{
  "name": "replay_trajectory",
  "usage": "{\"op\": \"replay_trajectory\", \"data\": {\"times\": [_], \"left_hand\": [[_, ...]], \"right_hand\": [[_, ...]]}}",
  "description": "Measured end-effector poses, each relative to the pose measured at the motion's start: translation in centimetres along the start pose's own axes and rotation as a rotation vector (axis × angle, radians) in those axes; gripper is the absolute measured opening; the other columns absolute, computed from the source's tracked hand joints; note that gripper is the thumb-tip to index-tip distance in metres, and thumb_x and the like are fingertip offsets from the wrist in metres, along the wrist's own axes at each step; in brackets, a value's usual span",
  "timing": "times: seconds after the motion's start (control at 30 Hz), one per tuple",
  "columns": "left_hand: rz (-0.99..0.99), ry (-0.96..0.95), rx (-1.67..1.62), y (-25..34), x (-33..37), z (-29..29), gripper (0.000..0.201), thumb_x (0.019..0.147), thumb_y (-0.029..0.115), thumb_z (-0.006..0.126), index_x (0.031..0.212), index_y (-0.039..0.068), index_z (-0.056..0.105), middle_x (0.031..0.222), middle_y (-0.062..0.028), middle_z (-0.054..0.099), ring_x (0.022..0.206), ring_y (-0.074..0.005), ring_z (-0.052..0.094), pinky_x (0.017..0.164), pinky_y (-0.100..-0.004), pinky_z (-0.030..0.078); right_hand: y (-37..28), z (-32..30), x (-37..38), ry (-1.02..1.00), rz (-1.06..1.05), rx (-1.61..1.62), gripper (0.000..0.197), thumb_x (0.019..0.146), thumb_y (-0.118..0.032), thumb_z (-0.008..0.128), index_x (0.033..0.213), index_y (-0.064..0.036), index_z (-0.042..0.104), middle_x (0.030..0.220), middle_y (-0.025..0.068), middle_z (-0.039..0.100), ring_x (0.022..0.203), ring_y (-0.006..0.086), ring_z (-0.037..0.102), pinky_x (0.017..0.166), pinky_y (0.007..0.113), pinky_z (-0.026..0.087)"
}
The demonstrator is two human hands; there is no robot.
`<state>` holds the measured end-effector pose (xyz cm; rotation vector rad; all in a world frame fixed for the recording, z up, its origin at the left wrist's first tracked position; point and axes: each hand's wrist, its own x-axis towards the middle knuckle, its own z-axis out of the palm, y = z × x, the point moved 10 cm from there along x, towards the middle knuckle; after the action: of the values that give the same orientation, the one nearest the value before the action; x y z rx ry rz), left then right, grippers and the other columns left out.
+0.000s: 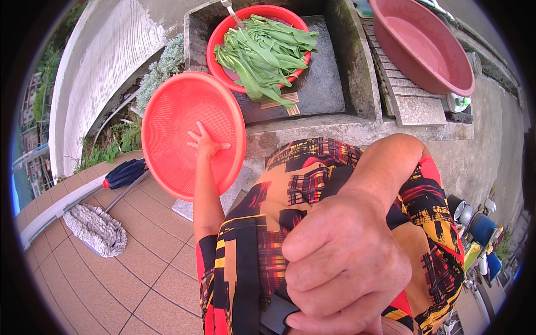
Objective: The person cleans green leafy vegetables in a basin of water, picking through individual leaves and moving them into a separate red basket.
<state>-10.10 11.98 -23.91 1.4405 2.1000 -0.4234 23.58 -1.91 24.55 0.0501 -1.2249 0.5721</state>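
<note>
My left hand (206, 146) reaches into a red plastic colander (167, 120), its fingers spread over the inner mesh. The colander stands tilted by the near left corner of a concrete sink. Close in front of me, my right hand (349, 259) is raised with its fingers curled closed. Whatever it may hold is hidden; a dark grey piece (276, 315) shows beside its fingers. Long green leafy vegetables (265, 53) fill a red basin (302, 23) inside the sink (360, 84), some leaves hanging over the near rim. A tap (229, 6) runs water at the basin's far left side.
On slatted boards (399, 84) right of the sink rests a large dull-red tub (416, 42). A white and green bottle (458, 103) sits beneath its edge. A mop (97, 229) and a folded dark umbrella (124, 174) lie on the tiles at left. Assorted items (483, 229) crowd the far right.
</note>
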Motion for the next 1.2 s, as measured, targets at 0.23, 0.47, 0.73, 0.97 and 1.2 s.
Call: {"op": "replay_trajectory", "data": {"times": [0.23,0.47,0.73,0.97,1.2], "left_hand": [[0.001,0.009,0.007,-0.2,0.0,-0.1,0.144,0.038,0.034,0.09,0.139,0.03,-0.012,0.144,-0.0208,-0.016,0.13,-0.0507,-0.006,0.094,-0.0672,0.025],[0.007,0.012,-0.005,-0.2,0.2,-0.1,0.145,0.036,0.034,0.09,0.14,0.03,-0.011,0.144,-0.0207,-0.016,0.13,-0.0505,-0.006,0.094,-0.0674,0.025],[-0.02,0.005,-0.001,-0.2,-0.1,-0.2,0.142,0.039,0.031,0.09,0.139,0.033,-0.012,0.145,-0.0179,-0.017,0.131,-0.0481,-0.007,0.095,-0.0673,0.024],[-0.028,0.001,-0.003,0.1,-0.3,-0.2,0.141,0.041,0.03,0.089,0.139,0.034,-0.012,0.145,-0.0175,-0.017,0.131,-0.0473,-0.007,0.095,-0.0674,0.024],[-0.016,-0.019,-0.013,0.4,-0.3,-0.2,0.142,0.04,0.032,0.089,0.139,0.033,-0.012,0.144,-0.0184,-0.018,0.13,-0.0486,-0.007,0.095,-0.0671,0.025]], "right_hand": [[-0.1,0.2,-0.4,-0.022,-0.047,0.017,0.047,0.086,-0.035,0.054,0.073,0.0091,0.059,0.058,0.0105,0.049,0.047,0.0185,0.046,0.04,0.029,0.029],[-0.1,0.4,-0.4,-0.054,-0.052,0.031,0.049,0.087,-0.037,0.053,0.073,0.0092,0.059,0.058,0.0103,0.049,0.046,0.0181,0.046,0.04,0.028,0.029],[0.0,0.5,-0.6,-0.052,-0.055,0.032,0.052,0.089,-0.039,0.048,0.072,0.0087,0.059,0.058,0.0092,0.048,0.046,0.0169,0.045,0.039,0.028,0.028],[-0.2,0.6,-0.6,-0.094,-0.094,0.018,0.054,0.09,-0.041,0.046,0.072,0.0082,0.059,0.058,0.0093,0.048,0.046,0.0173,0.045,0.039,0.028,0.029],[3.3,1.2,-0.5,-0.472,0.201,0.073,0.056,0.09,-0.046,0.043,0.082,0.0071,0.059,0.06,0.0083,0.049,0.047,0.0187,0.047,0.039,0.028,0.029]]}}
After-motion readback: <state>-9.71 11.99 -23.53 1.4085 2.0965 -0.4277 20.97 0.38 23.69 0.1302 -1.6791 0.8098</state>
